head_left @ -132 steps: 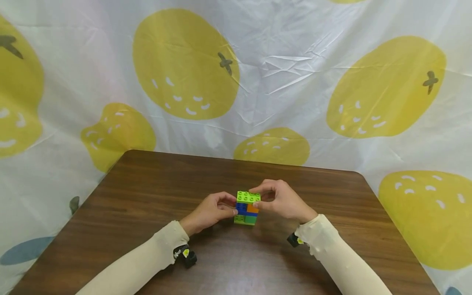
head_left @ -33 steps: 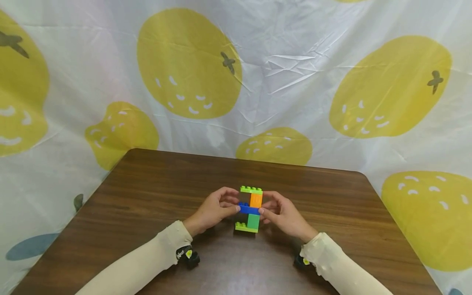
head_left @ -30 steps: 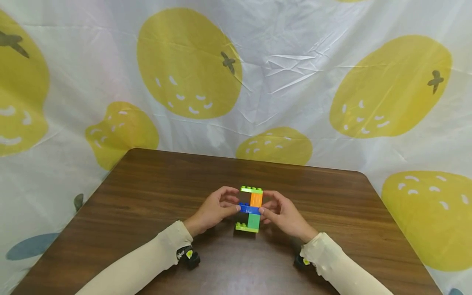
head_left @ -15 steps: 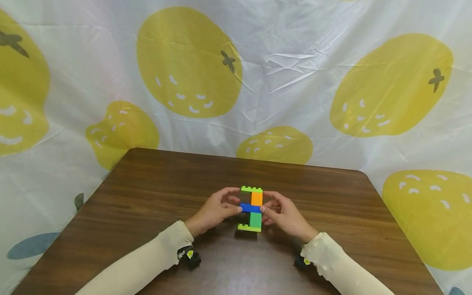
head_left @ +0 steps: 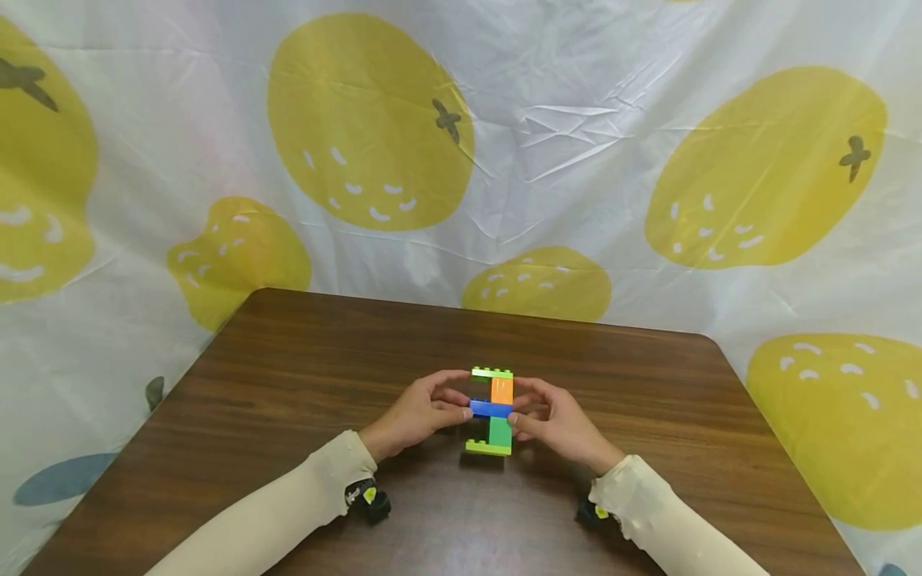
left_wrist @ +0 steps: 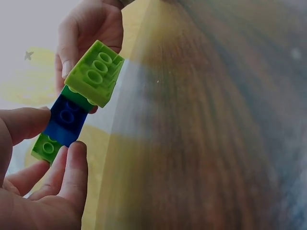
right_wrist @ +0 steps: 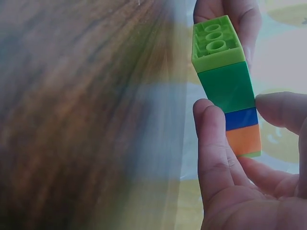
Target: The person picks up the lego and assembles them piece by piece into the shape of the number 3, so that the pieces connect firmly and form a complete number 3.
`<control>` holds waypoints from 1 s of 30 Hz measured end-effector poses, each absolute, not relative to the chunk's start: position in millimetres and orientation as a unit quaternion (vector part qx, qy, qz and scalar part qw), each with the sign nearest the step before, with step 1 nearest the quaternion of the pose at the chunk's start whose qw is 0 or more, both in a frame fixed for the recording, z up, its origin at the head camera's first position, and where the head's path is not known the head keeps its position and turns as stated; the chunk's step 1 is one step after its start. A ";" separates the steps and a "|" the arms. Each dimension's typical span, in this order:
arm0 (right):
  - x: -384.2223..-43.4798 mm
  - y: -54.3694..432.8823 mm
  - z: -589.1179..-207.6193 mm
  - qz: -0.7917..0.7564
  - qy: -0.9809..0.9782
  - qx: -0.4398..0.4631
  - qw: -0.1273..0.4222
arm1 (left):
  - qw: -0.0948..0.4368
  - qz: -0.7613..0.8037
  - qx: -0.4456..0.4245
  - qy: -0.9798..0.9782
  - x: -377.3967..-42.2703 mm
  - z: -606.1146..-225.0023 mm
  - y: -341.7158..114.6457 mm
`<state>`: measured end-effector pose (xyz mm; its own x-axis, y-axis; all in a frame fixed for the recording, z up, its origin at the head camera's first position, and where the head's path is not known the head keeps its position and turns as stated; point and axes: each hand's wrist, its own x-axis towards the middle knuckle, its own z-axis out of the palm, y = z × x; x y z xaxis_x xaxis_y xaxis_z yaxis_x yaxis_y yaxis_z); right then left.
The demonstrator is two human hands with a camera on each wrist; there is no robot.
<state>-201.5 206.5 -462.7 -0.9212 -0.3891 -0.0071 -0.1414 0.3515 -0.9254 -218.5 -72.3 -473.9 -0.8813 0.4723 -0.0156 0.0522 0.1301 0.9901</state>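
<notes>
A toy-brick stack is held upright above the table by both hands. Its top is a lime brick [head_left: 492, 373], with an orange brick [head_left: 502, 390] under its right half. Below lies a long blue brick [head_left: 491, 409], then a green brick [head_left: 500, 431] on a lime bottom brick [right_wrist: 218, 43]. On the left side the layers stand apart, leaving gaps. My left hand [head_left: 415, 412] pinches the blue brick's left end between thumb and fingers. From the right, my right hand [head_left: 565, 420] grips the stack, thumb near the seam of the blue and green bricks.
The brown wooden table [head_left: 346, 344] spreads out below and around the hands. Behind it hangs a white curtain [head_left: 562, 184] printed with yellow fruit. A small black camera [head_left: 374, 504] sits under the left wrist, another [head_left: 589, 510] under the right.
Earlier the right hand held the top lime brick and the stack leaned, its upper studs showing. Now its front side faces me, and the right hand is lower. Over the last half second little moved.
</notes>
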 end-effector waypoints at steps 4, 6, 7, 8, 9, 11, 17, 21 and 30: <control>-201.0 205.1 -460.8 -0.548 0.813 -0.164 0.114 | 0.165 0.630 0.181 0.737 -220.1 -474.8 -72.9; -201.0 204.4 -460.3 -0.549 0.811 -0.163 0.117 | 0.165 0.626 0.181 0.740 -221.1 -475.7 -73.2; -201.0 204.2 -460.2 -0.549 0.811 -0.162 0.119 | 0.165 0.624 0.181 0.742 -221.6 -476.1 -73.4; -201.2 204.3 -460.3 -0.549 0.811 -0.161 0.121 | 0.167 0.623 0.180 0.743 -222.1 -476.7 -73.3; -201.4 204.6 -460.6 -0.548 0.811 -0.160 0.124 | 0.168 0.620 0.181 0.745 -222.5 -477.3 -73.3; -201.9 205.6 -461.3 -0.546 0.812 -0.162 0.131 | 0.172 0.615 0.179 0.748 -223.3 -478.1 -73.3; -203.7 209.1 -463.4 -0.518 0.822 -0.184 0.152 | 0.182 0.598 0.174 0.761 -224.8 -479.6 -73.9; -205.0 210.2 -464.3 -0.519 0.818 -0.187 0.163 | 0.184 0.592 0.180 0.764 -225.6 -480.7 -74.0; -208.5 209.7 -465.9 -0.558 0.789 -0.164 0.196 | 0.197 0.588 0.185 0.762 -227.7 -482.6 -73.6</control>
